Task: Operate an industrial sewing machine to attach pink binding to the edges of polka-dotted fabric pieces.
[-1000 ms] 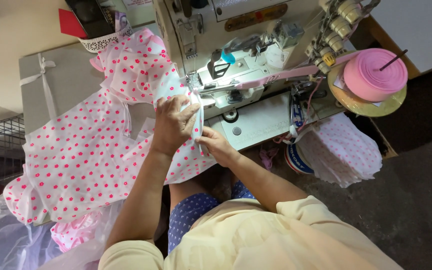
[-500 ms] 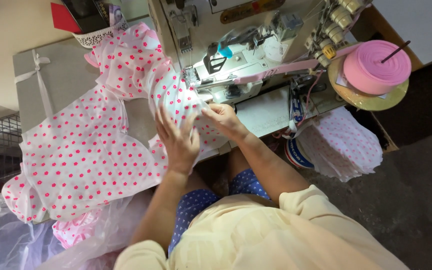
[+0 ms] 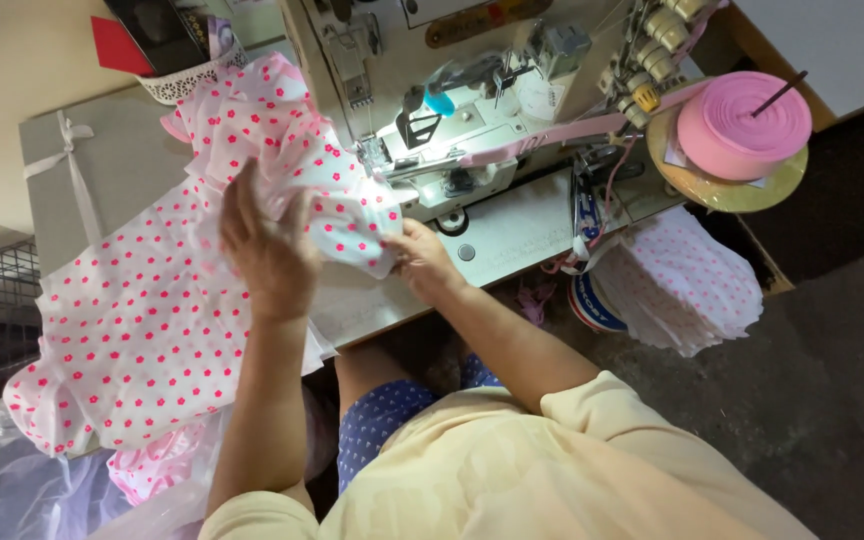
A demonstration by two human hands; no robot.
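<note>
White fabric with pink dots, that's what both hands are on. It spreads across the grey sewing table, draping off the near left edge, and its gathered, ruffled end is bunched up right beside the needle area of the sewing machine.

From the head camera, looking down: the left hand lies on top of the cloth, fingers spread and pointing away from the person, pressing the bunched part down; whether the fingertips pinch a fold underneath, I cannot tell. The right hand sits just beside the machine's bed, fingers curled closed on the edge of the same bunch, pinching the dotted cloth between thumb and fingers. The two hands are near one another with the wad of fabric between them.

A lamp lights the needle area brightly. A pink tape runs from the machine head off to the right, to a fat pink roll of tape lying on a round yellowish disc. Below that disc, a stack of pale dotted cloth pieces hangs at the table's right side. At the far left corner stands a white basket with dark things in it. Clear plastic sheeting lies at the lower left. The person wears a pale yellow top.
</note>
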